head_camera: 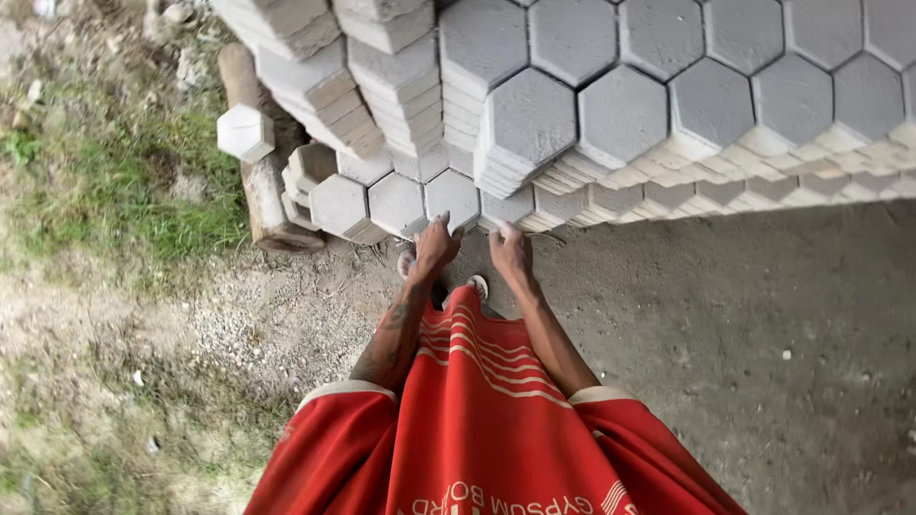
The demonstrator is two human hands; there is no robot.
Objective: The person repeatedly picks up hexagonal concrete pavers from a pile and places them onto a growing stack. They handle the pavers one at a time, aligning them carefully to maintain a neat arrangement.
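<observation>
I look down over my red striped shirt at a big stack of grey hexagonal paving blocks [620, 114]. My left hand [434, 246] reaches down to the bottom row, its fingers touching the lower edge of a hexagonal block [452, 198]. My right hand [510, 253] is beside it, fingertips at the base of the neighbouring block [508, 208]. Whether either hand grips a block is hidden by the angle. My feet show just under the hands.
A wooden log [258, 181] leans by the stack's left end, with a loose block [245, 132] on it. Grass [124, 181] and gravel lie to the left. Bare grey dirt ground [744, 334] spreads to the right.
</observation>
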